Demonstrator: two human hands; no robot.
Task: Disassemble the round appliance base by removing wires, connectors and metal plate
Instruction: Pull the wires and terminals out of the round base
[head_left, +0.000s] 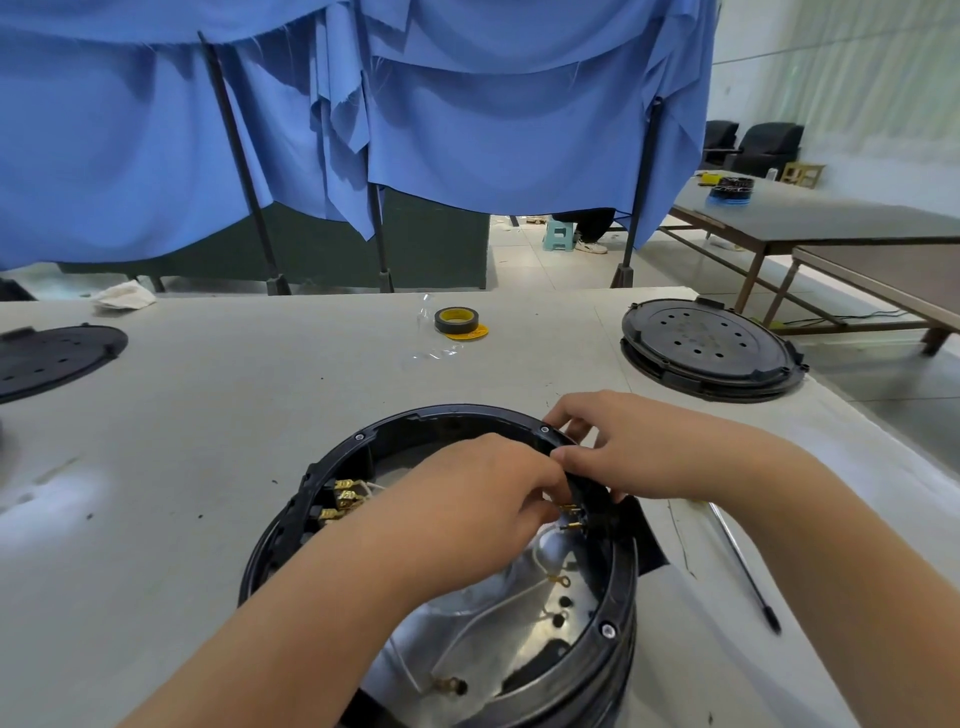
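Note:
The round black appliance base lies open-side up on the table in front of me. Inside it a shiny metal plate carries white wires with brass ring terminals. Brass spade connectors sit in a black block at the inner left wall. My left hand reaches into the base and pinches a brass connector at the right inner wall. My right hand holds the black socket block at the right rim, fingers curled over the edge. The pinched connector is mostly hidden by my fingers.
A black screwdriver lies to the right of the base. A black perforated cover sits at the far right, another at the far left. A roll of black tape and clear wrapping lie at the far middle. Blue curtains hang behind the table.

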